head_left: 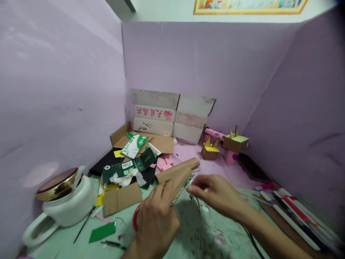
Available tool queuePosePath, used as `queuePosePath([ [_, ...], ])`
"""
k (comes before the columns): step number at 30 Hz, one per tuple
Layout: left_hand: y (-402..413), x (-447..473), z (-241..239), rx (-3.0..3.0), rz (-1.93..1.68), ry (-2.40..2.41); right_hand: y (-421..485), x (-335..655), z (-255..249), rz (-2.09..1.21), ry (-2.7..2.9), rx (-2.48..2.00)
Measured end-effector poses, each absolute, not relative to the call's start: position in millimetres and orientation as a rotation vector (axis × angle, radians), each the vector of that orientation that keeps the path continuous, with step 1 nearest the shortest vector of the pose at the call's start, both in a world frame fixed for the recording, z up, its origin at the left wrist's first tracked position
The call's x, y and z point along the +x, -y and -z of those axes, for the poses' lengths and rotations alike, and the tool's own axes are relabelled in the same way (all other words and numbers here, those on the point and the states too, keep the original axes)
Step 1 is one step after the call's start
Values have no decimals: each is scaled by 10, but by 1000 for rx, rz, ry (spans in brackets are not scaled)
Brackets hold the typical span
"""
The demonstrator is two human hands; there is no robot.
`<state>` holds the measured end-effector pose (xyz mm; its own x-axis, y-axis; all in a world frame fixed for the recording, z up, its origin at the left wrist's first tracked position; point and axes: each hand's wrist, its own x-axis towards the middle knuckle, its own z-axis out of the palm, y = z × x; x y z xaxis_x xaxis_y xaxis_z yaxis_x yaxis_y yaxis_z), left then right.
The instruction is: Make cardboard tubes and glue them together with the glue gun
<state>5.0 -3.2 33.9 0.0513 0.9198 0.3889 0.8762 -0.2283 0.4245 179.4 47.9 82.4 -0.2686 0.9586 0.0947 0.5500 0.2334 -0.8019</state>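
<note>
My left hand (156, 219) is closed round the near end of a long folded brown cardboard piece (179, 172), which points up and to the right over the green mat. A red ring-shaped handle (135, 217) shows just left of that hand; what it belongs to is hidden. My right hand (215, 194) reaches in from the right, its fingers pinched together beside the cardboard's right edge. What they pinch is too small and blurred to name.
A white mug with a gold lid (63, 201) stands at the near left. Cardboard scraps (122, 198), green carton pieces (129, 167) and a white box (169, 117) lie behind. Small cardboard figures (210, 149) stand at the back right; rulers and strips (291, 212) line the right.
</note>
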Motion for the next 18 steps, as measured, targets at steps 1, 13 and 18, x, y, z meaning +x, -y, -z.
queuePosePath([
  [1,38,67,-307,2281,-970,-1881,-372,1851,-773,-826,2011,-1427],
  [13,26,97,-219,2557,-1190,-1659,-270,2401,-502,-275,1690,-1441],
  [18,2,82,-289,2169,-1304,-1699,-316,2706,-519,-230,1362,-1465],
])
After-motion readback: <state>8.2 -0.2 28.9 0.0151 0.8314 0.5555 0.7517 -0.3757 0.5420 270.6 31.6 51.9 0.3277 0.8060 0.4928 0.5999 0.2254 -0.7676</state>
